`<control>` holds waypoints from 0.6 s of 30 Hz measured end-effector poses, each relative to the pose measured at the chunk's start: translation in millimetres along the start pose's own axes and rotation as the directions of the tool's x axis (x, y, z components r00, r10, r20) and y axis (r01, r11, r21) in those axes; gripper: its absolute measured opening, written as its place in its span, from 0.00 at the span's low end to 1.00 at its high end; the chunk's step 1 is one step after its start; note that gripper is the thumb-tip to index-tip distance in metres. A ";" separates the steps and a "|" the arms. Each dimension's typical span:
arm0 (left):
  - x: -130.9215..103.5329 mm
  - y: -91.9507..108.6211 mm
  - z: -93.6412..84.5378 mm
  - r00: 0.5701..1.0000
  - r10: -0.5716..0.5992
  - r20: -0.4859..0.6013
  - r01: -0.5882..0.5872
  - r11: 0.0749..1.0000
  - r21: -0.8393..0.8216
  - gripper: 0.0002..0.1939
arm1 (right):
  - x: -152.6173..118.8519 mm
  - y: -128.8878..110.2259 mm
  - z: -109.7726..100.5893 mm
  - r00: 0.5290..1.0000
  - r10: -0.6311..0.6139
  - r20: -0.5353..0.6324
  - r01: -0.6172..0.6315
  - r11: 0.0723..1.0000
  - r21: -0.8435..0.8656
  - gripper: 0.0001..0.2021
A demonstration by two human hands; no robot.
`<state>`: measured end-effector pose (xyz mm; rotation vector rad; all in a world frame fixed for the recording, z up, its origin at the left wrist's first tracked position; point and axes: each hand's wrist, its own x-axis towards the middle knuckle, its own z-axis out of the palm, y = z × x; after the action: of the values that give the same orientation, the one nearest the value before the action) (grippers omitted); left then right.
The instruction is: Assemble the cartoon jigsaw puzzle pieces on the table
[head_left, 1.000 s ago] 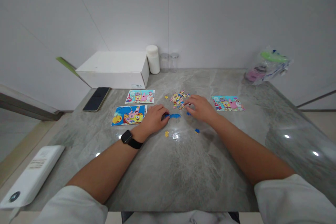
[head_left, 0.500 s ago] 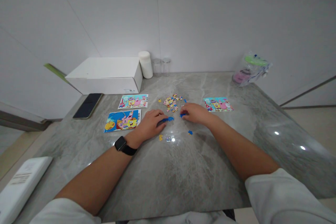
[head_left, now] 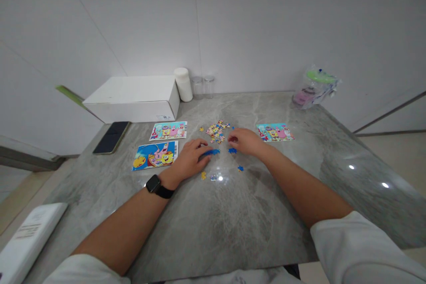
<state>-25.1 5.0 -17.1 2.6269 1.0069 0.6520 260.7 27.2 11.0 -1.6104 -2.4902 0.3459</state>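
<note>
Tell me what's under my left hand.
Blue puzzle pieces stick out between the fingers and thumb of your left hand. Anything beneath the palm and fingers is covered, so I can't tell what is there.

1. Grey marbled table [head_left: 226, 226] fills the centre and lower frame.
2. Upper left: white box [head_left: 129, 97], white bottle [head_left: 183, 85] beside it, two clear jars [head_left: 208, 87].
3. Left: phone [head_left: 112, 137], two picture cards [head_left: 155, 155].
4. Centre: puzzle pile [head_left: 217, 133], blue pieces [head_left: 232, 151] below it, one yellow piece [head_left: 203, 175] and one pale piece [head_left: 213, 178] lower.
5. Right: third card [head_left: 275, 132]; bagged container [head_left: 309, 91] upper right.
6. Lower left: white device [head_left: 26, 242].
</note>
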 end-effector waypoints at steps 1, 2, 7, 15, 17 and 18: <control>0.6 0.3 -0.6 1.000 -0.010 -0.006 0.010 1.000 -0.002 0.16 | 0.1 -1.2 1.2 0.997 0.006 -0.082 -0.006 1.000 0.002 0.09; 1.1 0.6 -1.2 1.000 -0.018 -0.011 0.018 1.000 -0.004 0.15 | 0.3 -2.7 3.5 0.989 -0.001 -0.150 0.001 1.000 0.000 0.11; 1.8 0.7 -1.3 1.000 -0.022 -0.020 0.021 1.000 -0.017 0.14 | 2.7 -12.4 24.4 0.979 -0.058 -0.194 0.046 0.997 -0.063 0.16; 0.9 -3.0 2.7 0.999 -0.028 -0.034 0.027 0.999 -0.025 0.14 | 13.1 -12.5 35.5 0.970 0.016 -0.243 -0.033 0.997 -0.065 0.14; 0.6 -4.1 3.5 0.999 -0.023 -0.036 0.022 1.000 -0.022 0.14 | 13.7 -9.0 35.5 0.966 0.005 -0.258 -0.019 0.998 -0.053 0.12; 0.4 -4.7 3.8 0.999 -0.022 -0.037 0.021 1.000 -0.021 0.14 | 13.6 -7.3 35.6 0.964 -0.002 -0.265 -0.012 0.999 -0.051 0.11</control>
<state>-25.7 8.4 -22.1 2.5921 1.0317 0.7047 239.7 32.9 -21.1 -1.5656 -2.3107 0.0596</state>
